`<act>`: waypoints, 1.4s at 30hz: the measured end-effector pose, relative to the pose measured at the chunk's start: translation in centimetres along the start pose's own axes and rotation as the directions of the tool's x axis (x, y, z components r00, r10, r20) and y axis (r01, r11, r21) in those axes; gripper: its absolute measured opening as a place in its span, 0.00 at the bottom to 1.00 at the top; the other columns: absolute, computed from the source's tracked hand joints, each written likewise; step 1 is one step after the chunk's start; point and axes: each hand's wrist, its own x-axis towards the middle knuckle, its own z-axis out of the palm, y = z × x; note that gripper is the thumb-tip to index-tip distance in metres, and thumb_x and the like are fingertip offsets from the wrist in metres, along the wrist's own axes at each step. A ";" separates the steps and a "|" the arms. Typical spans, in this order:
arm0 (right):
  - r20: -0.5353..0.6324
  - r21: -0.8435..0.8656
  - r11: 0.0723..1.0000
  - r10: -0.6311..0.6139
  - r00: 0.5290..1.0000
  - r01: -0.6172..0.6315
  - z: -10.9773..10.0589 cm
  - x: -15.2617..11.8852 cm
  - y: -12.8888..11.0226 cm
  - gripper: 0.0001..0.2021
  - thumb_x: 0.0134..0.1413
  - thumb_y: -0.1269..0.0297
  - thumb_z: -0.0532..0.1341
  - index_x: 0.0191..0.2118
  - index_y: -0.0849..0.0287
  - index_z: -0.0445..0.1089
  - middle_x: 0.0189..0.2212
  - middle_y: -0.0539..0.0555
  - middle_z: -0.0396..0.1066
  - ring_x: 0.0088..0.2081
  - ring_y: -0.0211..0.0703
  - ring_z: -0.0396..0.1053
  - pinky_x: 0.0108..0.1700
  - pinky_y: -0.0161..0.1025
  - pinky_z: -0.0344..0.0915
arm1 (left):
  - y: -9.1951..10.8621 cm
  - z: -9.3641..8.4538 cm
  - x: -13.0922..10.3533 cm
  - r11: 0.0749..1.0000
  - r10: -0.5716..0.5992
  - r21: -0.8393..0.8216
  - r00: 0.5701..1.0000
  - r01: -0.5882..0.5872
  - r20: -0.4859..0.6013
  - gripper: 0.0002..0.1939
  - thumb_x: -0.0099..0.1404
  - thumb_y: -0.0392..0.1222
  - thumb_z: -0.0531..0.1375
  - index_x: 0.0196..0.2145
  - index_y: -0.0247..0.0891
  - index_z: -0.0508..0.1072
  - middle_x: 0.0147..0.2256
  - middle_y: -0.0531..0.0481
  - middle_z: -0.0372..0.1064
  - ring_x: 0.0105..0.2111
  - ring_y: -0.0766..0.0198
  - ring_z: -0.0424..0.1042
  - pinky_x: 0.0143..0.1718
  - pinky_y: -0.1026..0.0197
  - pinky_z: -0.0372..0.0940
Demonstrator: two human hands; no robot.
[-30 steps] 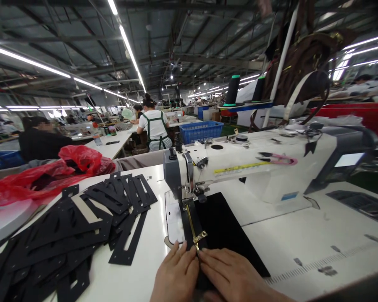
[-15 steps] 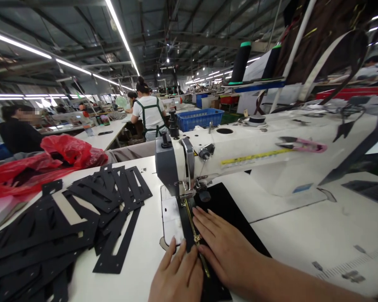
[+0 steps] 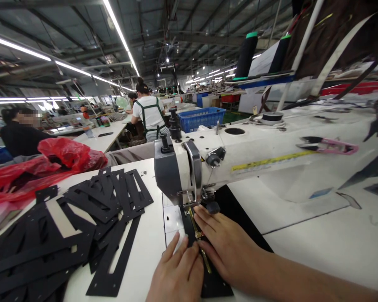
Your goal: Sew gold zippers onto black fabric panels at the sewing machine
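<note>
Under the head of a white sewing machine (image 3: 189,167) lies a black piece of material (image 3: 239,214) with a gold-toothed zipper (image 3: 205,258) running along it. My left hand (image 3: 179,268) rests flat at the zipper's left side, fingers spread over the black material and the edge of the metal plate (image 3: 173,220). On the zipper's right, my right hand (image 3: 228,241) lies flat with its fingers stretched toward the presser foot. The thumb touches the zipper near its slider. The needle's tip is hard to make out.
Black frame-shaped pieces (image 3: 113,197) are heaped on the left of the white table, beside a red plastic bag (image 3: 69,153). Pink-handled snips (image 3: 337,145) lie on the machine arm. A blue basket (image 3: 201,119) and a person in a white shirt (image 3: 148,111) are beyond.
The view has moved closer to the machine, which appears larger and farther right. Both hands stay pressed flat by the zipper, with the right fingertips now nearer the presser foot.
</note>
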 end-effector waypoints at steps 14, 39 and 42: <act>-0.060 0.056 0.998 0.012 0.998 -0.009 0.9 2.3 1.5 0.14 0.56 0.70 0.49 0.45 0.66 0.66 0.40 0.61 0.70 0.43 0.48 0.66 0.50 0.46 0.59 | -2.5 0.7 1.2 0.998 0.020 -0.053 0.998 -0.017 0.059 0.18 0.67 0.30 0.44 0.30 0.34 0.72 0.33 0.46 0.73 0.37 0.58 0.74 0.47 0.50 0.67; -0.153 0.073 0.928 0.371 0.916 -0.364 1.9 3.4 2.4 0.04 0.50 0.67 0.59 0.32 0.60 0.69 0.29 0.53 0.71 0.32 0.44 0.69 0.34 0.36 0.64 | -3.1 1.4 1.1 0.998 0.025 -0.055 0.999 -0.022 0.043 0.14 0.65 0.29 0.45 0.33 0.32 0.70 0.33 0.43 0.71 0.34 0.59 0.72 0.42 0.53 0.69; -0.122 0.103 0.906 0.421 0.899 -0.411 1.6 3.7 2.3 0.04 0.51 0.67 0.58 0.29 0.59 0.69 0.27 0.52 0.72 0.29 0.42 0.70 0.30 0.35 0.64 | -3.1 1.2 1.1 0.999 0.023 -0.051 0.997 -0.019 0.071 0.14 0.65 0.29 0.45 0.34 0.32 0.70 0.33 0.42 0.71 0.35 0.58 0.72 0.41 0.52 0.69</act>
